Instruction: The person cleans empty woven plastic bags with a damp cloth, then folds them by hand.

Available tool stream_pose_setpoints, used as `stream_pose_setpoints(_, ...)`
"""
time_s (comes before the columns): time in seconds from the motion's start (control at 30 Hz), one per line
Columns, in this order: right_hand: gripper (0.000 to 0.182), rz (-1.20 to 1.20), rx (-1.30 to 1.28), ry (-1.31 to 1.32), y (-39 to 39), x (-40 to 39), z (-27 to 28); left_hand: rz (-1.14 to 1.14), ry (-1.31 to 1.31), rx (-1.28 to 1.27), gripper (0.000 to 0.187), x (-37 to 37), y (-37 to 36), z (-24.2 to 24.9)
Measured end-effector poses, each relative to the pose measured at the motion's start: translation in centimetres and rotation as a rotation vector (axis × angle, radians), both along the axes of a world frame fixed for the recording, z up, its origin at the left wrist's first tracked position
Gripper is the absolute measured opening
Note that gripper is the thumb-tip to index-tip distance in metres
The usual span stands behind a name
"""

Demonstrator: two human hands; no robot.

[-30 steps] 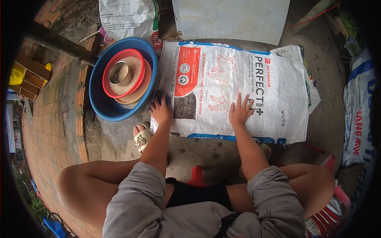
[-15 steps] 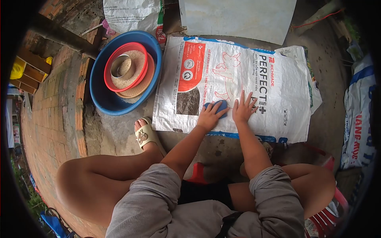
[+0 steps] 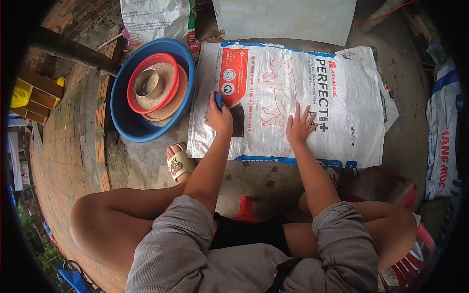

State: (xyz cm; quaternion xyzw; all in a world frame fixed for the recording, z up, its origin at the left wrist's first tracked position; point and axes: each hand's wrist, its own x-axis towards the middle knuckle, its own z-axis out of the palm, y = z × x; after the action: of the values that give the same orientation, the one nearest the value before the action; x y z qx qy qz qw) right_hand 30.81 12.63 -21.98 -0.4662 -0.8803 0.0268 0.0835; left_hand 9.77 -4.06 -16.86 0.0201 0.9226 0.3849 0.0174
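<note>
A white printed sack [image 3: 273,141] lies flat on the ground in front of me. Near its left side, my left hand [image 3: 218,118] is closed on a blue cloth [image 3: 219,100], over the printed red and dark patches. My right hand [image 3: 301,128] rests flat on the sack beside the large black lettering, its fingers spread and holding nothing. Left of the sack stands a blue basin [image 3: 120,117]. Inside it are a red bowl [image 3: 132,96] of grain, with a round metal ring [image 3: 138,88] on the grain, and a woven tray [image 3: 161,114] partly hidden under the bowl.
A pale board [image 3: 283,19] lies beyond the sack, with another printed sack [image 3: 155,22] at the upper left. A filled sack [image 3: 442,136] stands at the far right. Brick edging [image 3: 100,132] runs left of the basin. Red plastic [image 3: 246,210] shows between my legs.
My left hand has moved left and away from me across the sack with the blue cloth. My right hand stays at about the same place on the sack. The view has shifted slightly.
</note>
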Motion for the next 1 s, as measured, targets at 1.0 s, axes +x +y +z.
stream_pose_setpoints(1.0, 0.058, 0.490, -0.077, 0.160, -1.0, -0.7, 3.4, -0.771, -0.229, -0.817, 0.056, 0.2, 5.0, -0.7)
